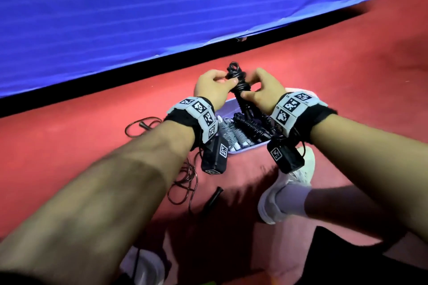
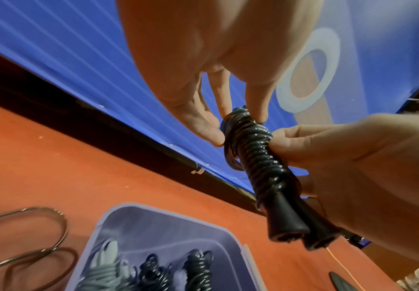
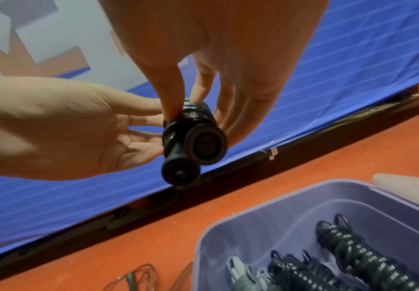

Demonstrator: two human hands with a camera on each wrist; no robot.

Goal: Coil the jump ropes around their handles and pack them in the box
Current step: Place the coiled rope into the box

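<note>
A black jump rope [image 1: 238,81], coiled round its two paired handles, is held upright just above the lavender box [image 1: 231,105]. My left hand [image 1: 228,78] pinches the top of the coil [image 2: 243,126] with thumb and fingertips. My right hand [image 1: 249,91] grips the coil's middle [image 2: 255,161] from the right. The flared handle ends [image 3: 193,145] point down toward the box [image 3: 253,212]. Inside the box lie grey coiled ropes [image 1: 228,132] and black coiled ropes [image 1: 252,122], one of them a black bundle [image 3: 362,256].
A loose dark rope [image 1: 183,180] sprawls on the red floor left of the box, its black handle [image 1: 214,199] nearer me. A blue mat [image 1: 162,18] with a black edge lies beyond. My white shoe [image 1: 284,187] sits right of the box, and a pale lid [image 3: 407,189] lies behind it.
</note>
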